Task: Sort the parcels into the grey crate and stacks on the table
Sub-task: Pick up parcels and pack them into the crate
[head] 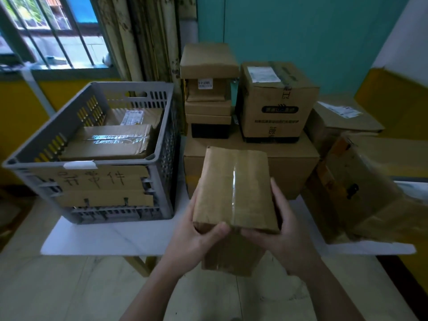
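Undecided parcel held over the table's near edge

A brown cardboard parcel sealed with a strip of clear tape (235, 188) is lifted clear of the white table (115, 237), between the slotted grey plastic crate (168, 147) on the left and the stacked brown cartons (275, 100) behind it. The left hand (203, 230) grips its near left corner, thumb curled over the top edge. The right hand (284, 239) clasps the right side, fingers laid up that flank. The taped face is tilted up towards the wearer, probably to look for a label before choosing a destination. Flat brown parcels (111, 144) already lie inside the crate, which carries a handwritten cardboard sign (92, 179) on its front. The held parcel belongs to neither group yet.
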Motion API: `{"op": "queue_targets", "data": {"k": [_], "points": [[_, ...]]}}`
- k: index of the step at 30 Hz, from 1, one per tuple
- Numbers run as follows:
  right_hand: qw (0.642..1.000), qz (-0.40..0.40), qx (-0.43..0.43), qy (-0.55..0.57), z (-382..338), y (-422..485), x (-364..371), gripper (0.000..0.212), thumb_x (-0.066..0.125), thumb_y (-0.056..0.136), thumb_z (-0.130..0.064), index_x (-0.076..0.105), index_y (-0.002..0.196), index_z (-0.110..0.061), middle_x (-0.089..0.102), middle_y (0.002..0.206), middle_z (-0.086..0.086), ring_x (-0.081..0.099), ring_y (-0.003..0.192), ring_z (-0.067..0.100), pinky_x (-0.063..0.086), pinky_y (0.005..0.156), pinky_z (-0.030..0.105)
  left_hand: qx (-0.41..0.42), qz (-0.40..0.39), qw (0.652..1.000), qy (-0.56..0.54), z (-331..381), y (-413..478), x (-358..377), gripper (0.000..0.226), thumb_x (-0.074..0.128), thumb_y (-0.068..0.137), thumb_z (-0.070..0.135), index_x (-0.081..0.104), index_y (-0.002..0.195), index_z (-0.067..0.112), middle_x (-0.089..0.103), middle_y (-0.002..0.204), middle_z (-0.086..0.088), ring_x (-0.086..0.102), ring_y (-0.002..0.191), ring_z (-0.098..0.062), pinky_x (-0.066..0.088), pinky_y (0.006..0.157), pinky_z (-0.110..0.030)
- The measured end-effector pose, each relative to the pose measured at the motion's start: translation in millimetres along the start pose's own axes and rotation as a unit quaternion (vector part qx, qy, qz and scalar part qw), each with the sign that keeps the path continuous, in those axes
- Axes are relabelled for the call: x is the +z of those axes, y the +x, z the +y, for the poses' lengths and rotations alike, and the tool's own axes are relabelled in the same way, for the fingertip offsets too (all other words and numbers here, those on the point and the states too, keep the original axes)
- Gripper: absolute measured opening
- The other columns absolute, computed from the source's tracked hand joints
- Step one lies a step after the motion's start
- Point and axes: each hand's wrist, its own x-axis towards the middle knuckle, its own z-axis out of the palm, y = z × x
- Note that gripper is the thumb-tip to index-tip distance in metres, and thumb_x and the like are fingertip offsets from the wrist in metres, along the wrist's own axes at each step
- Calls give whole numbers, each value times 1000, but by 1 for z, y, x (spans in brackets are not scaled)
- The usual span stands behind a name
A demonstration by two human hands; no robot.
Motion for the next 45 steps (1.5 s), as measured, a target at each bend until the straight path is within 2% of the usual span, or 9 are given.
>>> {"op": "queue_targets", "data": {"k": [10,12,16,21,25,31,36,41,45], "points": [[995,72,-9,64,0,11,-21,71,78,66,-36,46,130,-43,62,100,-45,59,97,-19,48,73,4,11,70,997,22,9,14,32,88,72,71,60,44,147,27,67,125,17,61,119,-4,53,92,-23],[995,73,-2,71,2,14,-25,68,76,66,-39,46,126,-45,64,100,-42,59,98,-18,48,73,5,5,87,995,38,12,17,37,95,70,70,64,35,152,32,64,129,18,58,121,0,52,100,-29],[995,54,4,81,8,19,-34,67,74,66,-43,45,127,-48,61,109,-33,57,104,-17,52,74,10,19,132,987,92,21,19,40,96,66,73,67,0,143,72,41,134,45,43,121,22,43,92,-4],[996,44,-7,71,16,30,-45,51,74,67,-47,53,113,-46,65,108,-30,62,105,-5,56,82,23,39,164,974,154,28,19,37,50,68,75,60,50,120,47,55,126,12,57,113,-11,50,73,-11],[998,25,-26,59,16,36,-41,38,72,70,-43,57,104,-36,70,103,-15,66,98,-1,58,75,22,35,188,950,245,33,20,32,65,67,64,70,54,114,31,34,149,16,32,141,-7,39,99,-19],[998,0,-63,-2,16,55,-40,9,69,88,-23,62,95,-24,73,89,-7,70,84,6,60,72,37,-23,177,931,319,48,17,45,69,55,70,70,46,135,49,34,152,11,22,144,-9,33,112,-33],[997,-10,-60,-42,15,72,-35,18,65,93,-21,63,102,-36,69,98,-21,65,94,-4,57,86,35,-2,232,921,312,34,18,54,56,47,86,60,55,138,38,47,151,9,39,141,-9,35,117,-36],[984,-67,-2,-166,26,71,-49,54,65,93,-38,45,143,-36,49,144,-14,43,132,6,41,108,33,-75,362,887,277,20,20,56,40,53,97,49,66,130,30,74,102,9,62,82,5,53,73,-20],[929,-26,82,-360,42,54,-63,77,55,89,-64,20,153,-42,10,165,-2,6,151,23,7,121,51,-130,407,873,235,12,22,43,42,50,101,46,68,128,19,71,113,3,58,95,-8,48,87,-29]]}}
